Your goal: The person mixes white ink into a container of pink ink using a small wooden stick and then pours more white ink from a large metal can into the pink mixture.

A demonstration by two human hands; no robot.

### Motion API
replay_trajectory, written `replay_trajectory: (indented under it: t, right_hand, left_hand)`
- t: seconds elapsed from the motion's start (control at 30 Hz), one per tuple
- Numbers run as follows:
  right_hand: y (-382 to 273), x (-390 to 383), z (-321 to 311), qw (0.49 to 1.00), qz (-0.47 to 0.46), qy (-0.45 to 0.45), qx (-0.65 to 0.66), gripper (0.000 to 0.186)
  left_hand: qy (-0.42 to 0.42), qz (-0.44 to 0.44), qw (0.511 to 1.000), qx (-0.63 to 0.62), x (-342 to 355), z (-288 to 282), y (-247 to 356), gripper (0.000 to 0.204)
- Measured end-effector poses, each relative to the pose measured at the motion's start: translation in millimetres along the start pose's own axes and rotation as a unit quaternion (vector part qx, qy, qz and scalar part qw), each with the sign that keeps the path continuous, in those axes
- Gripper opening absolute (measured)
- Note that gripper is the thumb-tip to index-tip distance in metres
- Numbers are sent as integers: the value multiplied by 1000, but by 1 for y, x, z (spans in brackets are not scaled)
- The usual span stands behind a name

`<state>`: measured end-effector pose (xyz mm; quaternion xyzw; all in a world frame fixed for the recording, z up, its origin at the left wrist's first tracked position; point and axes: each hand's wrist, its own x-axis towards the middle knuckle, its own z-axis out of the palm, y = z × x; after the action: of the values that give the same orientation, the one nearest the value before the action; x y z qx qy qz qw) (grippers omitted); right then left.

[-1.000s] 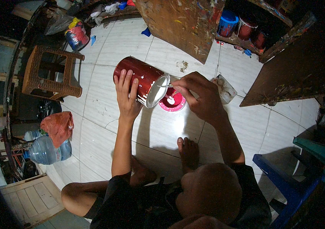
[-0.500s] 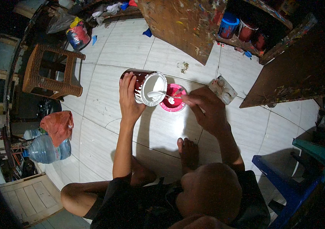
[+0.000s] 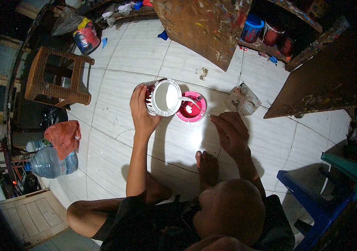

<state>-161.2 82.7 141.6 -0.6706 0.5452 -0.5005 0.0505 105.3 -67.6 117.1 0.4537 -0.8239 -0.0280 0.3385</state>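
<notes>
1. Just left of the round pink tub, the person's left hand is wrapped around the dark red, cylindrical, white-rimmed can, which lies tipped with its mouth toward that tub. If the grip slid on the smooth, paint-streaked wall, the can could roll or drop onto the tub's near edge.

2. Between the can's mouth and the tub runs a slender, pale, curved strip; I cannot tell whether it is a spoon or flowing paint. Too steep a tilt could send white over the pink rim.

3. Right of the tub and toward the body, the right hand has its fingers drawn narrowly together; whether they hold anything cannot be told. A hasty swing back could knock the tub.

4. Inside the tub, a white blob sits on red; more white landing unevenly might splash.

5. Below the tub lies the pale tiled floor with the person's bare foot on it. Drips falling short could mark both.
</notes>
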Motion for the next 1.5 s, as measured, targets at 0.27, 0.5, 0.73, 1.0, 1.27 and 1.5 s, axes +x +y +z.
replay_trajectory:
  t: [0.27,0.5,0.73,1.0,1.27,1.5]
  right_hand:
    - [-9,-12,-1,996,56,-67,-20,22]
    - [-10,-23,-5,999,20,-21,-33,26]
    - [20,-29,23,998,56,-6,12,32]
    - [16,-23,26,999,44,-6,12,31]
    - [-1,-2,-3,1000,23,-9,-18,21]
    - [3,85,27,988,-117,-84,46,21]
  left_hand:
    - [10,-14,999,35,-7,4,1,110]
    - [16,-44,997,56,-9,6,10,113]
    - [25,-22,999,32,-9,7,8,114]
    - [15,-68,996,60,-3,10,19,115]
    - [-39,-51,995,72,10,0,3,115]
    - [-157,-61,983,-78,27,-29,-12,110]
